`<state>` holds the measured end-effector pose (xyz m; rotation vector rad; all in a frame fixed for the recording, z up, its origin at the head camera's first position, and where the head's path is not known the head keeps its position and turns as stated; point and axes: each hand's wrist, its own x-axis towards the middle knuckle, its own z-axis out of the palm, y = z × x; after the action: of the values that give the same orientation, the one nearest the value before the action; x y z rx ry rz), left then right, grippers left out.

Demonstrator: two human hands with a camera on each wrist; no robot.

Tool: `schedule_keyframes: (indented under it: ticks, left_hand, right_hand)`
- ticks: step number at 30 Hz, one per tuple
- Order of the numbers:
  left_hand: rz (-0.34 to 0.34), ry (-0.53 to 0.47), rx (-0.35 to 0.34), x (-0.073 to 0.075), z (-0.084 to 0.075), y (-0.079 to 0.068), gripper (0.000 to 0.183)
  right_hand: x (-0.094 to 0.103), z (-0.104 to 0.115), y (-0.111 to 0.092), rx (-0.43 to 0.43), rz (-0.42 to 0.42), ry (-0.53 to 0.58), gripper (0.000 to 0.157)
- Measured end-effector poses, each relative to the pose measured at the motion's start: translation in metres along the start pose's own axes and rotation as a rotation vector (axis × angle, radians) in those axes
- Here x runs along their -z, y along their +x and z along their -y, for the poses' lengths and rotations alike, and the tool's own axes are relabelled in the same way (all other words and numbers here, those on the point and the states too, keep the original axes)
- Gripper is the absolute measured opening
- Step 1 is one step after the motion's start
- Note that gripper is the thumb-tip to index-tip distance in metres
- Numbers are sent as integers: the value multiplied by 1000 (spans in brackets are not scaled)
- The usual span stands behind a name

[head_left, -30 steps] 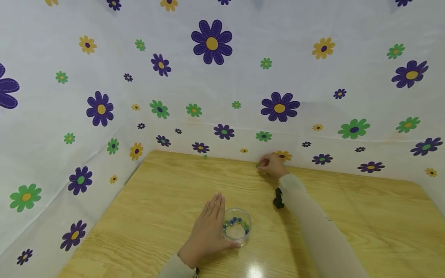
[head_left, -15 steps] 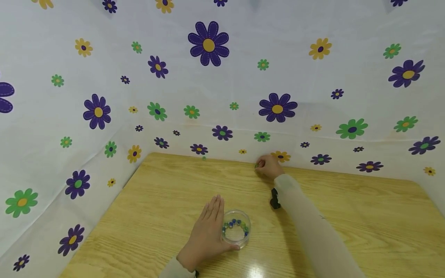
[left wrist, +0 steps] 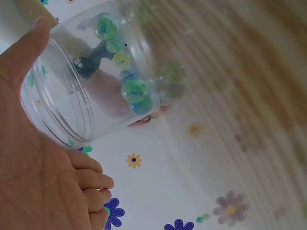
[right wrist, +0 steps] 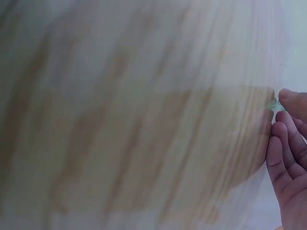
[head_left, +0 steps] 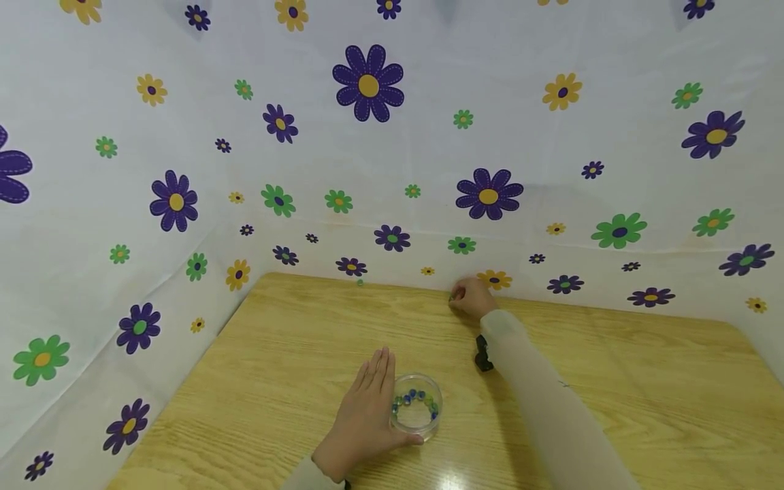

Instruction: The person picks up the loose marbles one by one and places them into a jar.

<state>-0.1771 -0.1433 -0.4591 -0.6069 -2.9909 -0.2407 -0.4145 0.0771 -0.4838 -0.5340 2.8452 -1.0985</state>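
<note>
A clear round jar (head_left: 430, 427) stands on the table with several blue, green and yellow glass marbles (left wrist: 134, 90) inside along its wall. My left hand (head_left: 361, 415) rests against the jar's left side. Its fingers are straight and point forward, and the thumb lies along the near side at the rim. At the back edge of the table my right hand (head_left: 473, 298) pinches a small green marble (right wrist: 273, 104) between thumb and fingertips. Farther left along that edge lies another green marble (head_left: 360, 282).
The wooden table (head_left: 294, 340) meets a white flower-printed cloth (head_left: 422, 150) at its back edge, and the same cloth rises along the left side. A black wrist device (head_left: 483, 353) sits under the right sleeve.
The right hand's fingers have closed further around the green marble at the back edge. The left hand and jar hold their place, and the head view has shifted slightly.
</note>
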Motion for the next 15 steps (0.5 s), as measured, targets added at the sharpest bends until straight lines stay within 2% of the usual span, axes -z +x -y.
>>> schedule_keyframes:
  ticks: [15]
  left_hand:
    - [1, -18, 2, -1, 1, 0, 125]
  right_hand:
    - [0, 1, -3, 0, 21, -4, 8]
